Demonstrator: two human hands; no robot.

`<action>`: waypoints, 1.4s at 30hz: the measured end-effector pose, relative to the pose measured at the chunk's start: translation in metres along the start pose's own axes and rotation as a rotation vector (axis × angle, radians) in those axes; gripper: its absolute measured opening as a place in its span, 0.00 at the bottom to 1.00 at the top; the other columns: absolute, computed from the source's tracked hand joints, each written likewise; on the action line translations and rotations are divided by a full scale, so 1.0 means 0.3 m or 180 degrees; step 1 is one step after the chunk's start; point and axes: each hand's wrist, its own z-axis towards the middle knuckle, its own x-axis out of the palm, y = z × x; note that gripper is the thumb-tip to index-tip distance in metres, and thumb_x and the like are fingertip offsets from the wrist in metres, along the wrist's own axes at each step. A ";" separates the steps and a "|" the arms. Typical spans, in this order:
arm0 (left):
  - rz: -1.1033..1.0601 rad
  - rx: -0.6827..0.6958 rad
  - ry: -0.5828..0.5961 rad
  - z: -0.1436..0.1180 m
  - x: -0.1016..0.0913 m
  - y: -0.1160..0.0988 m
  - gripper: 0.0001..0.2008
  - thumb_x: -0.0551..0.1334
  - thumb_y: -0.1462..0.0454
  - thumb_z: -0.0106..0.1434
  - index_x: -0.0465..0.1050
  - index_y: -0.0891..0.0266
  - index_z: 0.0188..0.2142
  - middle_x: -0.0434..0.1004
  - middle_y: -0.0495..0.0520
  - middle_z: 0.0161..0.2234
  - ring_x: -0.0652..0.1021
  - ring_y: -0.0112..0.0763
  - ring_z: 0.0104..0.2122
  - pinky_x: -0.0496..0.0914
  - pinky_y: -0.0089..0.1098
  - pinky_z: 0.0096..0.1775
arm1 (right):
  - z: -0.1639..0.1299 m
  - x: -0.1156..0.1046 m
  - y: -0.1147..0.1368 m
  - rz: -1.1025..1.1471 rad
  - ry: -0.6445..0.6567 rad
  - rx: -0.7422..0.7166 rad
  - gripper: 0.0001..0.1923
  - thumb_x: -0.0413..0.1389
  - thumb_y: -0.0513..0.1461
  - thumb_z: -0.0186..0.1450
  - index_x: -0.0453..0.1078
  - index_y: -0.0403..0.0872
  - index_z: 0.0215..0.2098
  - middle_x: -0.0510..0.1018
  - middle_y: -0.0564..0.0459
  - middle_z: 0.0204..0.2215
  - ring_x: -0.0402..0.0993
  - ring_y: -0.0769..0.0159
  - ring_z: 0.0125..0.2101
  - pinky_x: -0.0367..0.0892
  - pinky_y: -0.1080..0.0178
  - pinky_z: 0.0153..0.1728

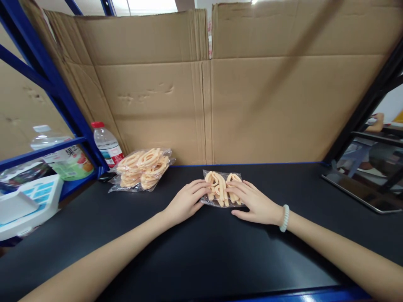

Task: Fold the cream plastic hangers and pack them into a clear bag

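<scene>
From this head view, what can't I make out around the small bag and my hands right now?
- Small bag: its side edges lie under the fingers of the left hand and right hand; whether it is sealed cannot be told.
- Pale curved pieces inside: too small to count or identify.
- Bigger bag: contents overlap, so no count.
- Bottle: label too small to read.
- White box: cut off by the left edge.
</scene>
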 end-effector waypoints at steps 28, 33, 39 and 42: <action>-0.3542 -0.2526 -0.1417 0.023 -0.028 -0.084 0.25 0.60 0.54 0.62 0.62 0.63 0.54 0.65 0.65 0.57 0.70 0.44 0.54 0.66 0.43 0.53 | 0.043 -0.002 0.160 0.4524 -0.0804 0.1901 0.23 0.58 0.46 0.63 0.60 0.48 0.54 0.76 0.46 0.44 0.78 0.61 0.31 0.76 0.63 0.20; -0.5178 -0.2272 -0.0741 0.034 -0.005 -0.143 0.29 0.62 0.48 0.59 0.67 0.66 0.52 0.75 0.66 0.49 0.76 0.48 0.48 0.70 0.44 0.50 | 0.041 0.014 0.189 0.5133 -0.0399 0.1931 0.22 0.56 0.47 0.64 0.61 0.45 0.52 0.77 0.43 0.41 0.78 0.61 0.29 0.75 0.64 0.20; -0.4628 -0.2785 -0.1205 0.027 0.030 -0.180 0.25 0.66 0.54 0.58 0.67 0.63 0.51 0.78 0.60 0.45 0.79 0.43 0.42 0.75 0.38 0.42 | 0.039 0.057 0.146 0.4080 -0.0560 0.1558 0.26 0.54 0.50 0.64 0.56 0.49 0.56 0.73 0.44 0.49 0.76 0.57 0.42 0.76 0.57 0.35; -0.4374 -0.2994 -0.1377 0.025 0.034 -0.174 0.26 0.67 0.54 0.57 0.66 0.64 0.50 0.79 0.60 0.42 0.80 0.44 0.39 0.76 0.38 0.36 | 0.029 0.074 0.096 0.3177 -0.0905 0.1488 0.29 0.53 0.49 0.64 0.51 0.48 0.57 0.69 0.42 0.50 0.72 0.57 0.45 0.72 0.52 0.46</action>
